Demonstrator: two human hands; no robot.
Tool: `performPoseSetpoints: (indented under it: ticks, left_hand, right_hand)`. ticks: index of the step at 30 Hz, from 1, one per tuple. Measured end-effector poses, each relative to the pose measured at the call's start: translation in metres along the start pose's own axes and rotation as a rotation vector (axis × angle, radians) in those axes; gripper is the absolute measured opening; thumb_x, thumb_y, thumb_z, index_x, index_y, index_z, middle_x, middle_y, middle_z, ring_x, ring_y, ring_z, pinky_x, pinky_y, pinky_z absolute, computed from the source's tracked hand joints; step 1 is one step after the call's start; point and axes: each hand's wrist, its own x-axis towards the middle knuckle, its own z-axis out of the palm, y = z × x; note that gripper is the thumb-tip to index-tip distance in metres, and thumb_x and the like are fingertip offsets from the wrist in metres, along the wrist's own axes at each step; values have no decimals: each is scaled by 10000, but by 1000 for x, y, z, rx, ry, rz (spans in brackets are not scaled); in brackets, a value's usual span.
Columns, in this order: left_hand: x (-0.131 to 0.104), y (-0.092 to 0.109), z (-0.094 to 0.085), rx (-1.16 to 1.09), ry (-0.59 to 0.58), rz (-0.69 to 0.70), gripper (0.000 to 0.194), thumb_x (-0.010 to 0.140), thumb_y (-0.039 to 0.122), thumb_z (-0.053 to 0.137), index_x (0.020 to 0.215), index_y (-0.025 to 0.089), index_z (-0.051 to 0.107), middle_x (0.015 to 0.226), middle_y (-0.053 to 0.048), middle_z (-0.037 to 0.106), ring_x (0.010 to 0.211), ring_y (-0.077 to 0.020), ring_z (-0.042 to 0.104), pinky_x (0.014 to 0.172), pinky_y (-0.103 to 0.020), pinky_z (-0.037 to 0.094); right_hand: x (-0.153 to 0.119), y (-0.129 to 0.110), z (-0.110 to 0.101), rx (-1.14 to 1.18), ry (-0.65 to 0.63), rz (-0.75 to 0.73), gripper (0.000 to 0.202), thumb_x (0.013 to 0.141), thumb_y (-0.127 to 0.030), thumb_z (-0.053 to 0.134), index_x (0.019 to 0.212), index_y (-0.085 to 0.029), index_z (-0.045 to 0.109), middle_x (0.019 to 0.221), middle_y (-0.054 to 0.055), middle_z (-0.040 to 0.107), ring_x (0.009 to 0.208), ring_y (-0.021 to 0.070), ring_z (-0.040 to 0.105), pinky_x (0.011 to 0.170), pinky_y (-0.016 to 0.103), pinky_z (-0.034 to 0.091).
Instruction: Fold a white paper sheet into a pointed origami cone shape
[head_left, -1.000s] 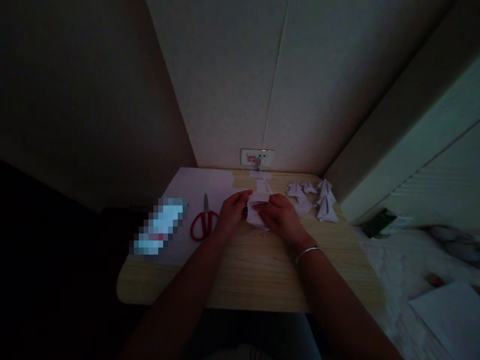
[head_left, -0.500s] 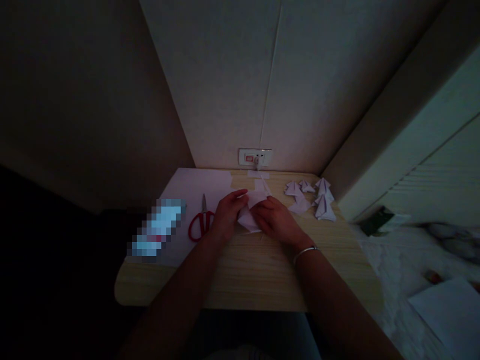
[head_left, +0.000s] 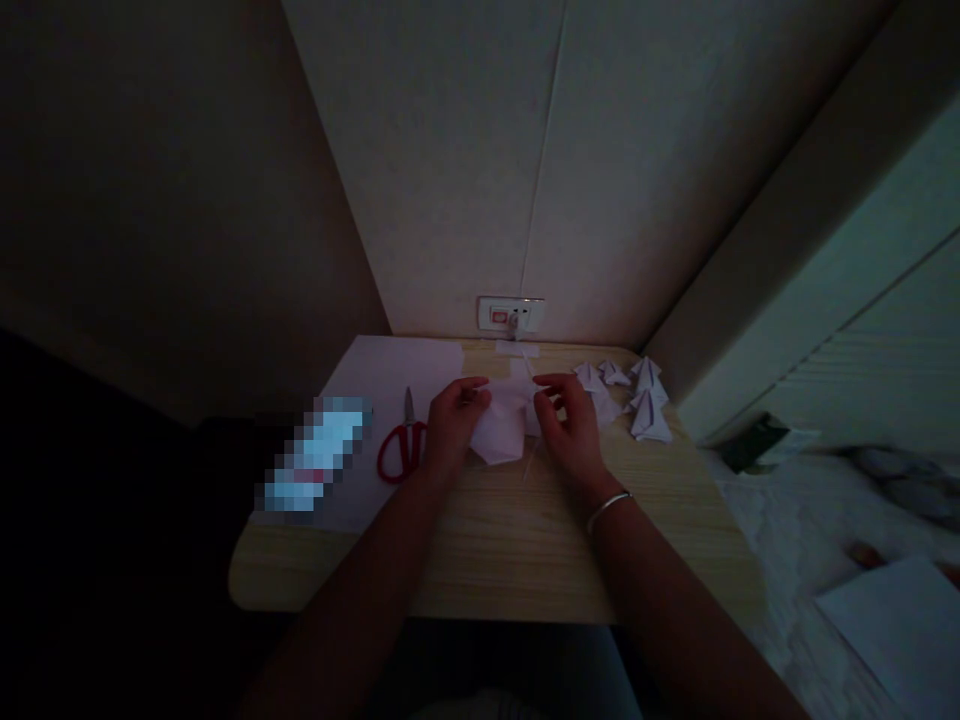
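Observation:
A partly folded sheet of white paper (head_left: pixel 499 428) is held over the middle of the small wooden table, its lower edge angled. My left hand (head_left: pixel 456 418) pinches its upper left corner between thumb and fingers. At the upper right side, my right hand (head_left: pixel 568 420) has thumb and forefinger closed at the paper's edge; a bracelet circles that wrist. Just left of my left hand lie scissors (head_left: pixel 406 450) with red handles, blades pointing away from me. Several folded white paper pieces (head_left: pixel 648 415) stand right of my right hand.
White paper (head_left: pixel 390 362) covers the table's left part, with a pixelated phone-like object (head_left: pixel 315 455) on it. Paper strips (head_left: pixel 517 349) lie at the back, below a wall socket (head_left: pixel 511 315) with a plug in it. Another white sheet (head_left: pixel 896 625) lies beyond the table, lower right.
My right hand has moved up and outward from the paper's middle to its upper right edge. The paper now spreads flatter between my hands. My left hand stays nearly in place.

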Motion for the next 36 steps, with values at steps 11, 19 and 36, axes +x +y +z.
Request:
performPoseSetpoints:
  ticks: [11,19,36]
  left_hand:
    - [-1,1,-1,239,-139,111,190,719,261,627,864,161,697,856,-49,708,802,-169,623,751,-284,465]
    - [-2,4,-1,243,-162,159,216,734,276,618,900,171,707,930,-54,719,871,-177,637,814,-297,468]
    - [-1,8,-2,267,-176,149,136,704,242,644,807,177,705,812,-32,708,779,-165,623,743,-271,454]
  right_hand:
    - [1,4,0,11,-223,-65,258,813,-355,625,1039,-232,609,964,56,601,843,186,580,729,329,503]
    - [2,0,-2,48,-257,-154,226,821,-343,623,1014,-226,618,972,62,613,908,193,592,797,337,488]
    - [0,-6,-4,-63,-373,-123,291,880,-345,515,1125,-222,616,944,65,651,868,190,608,759,313,476]
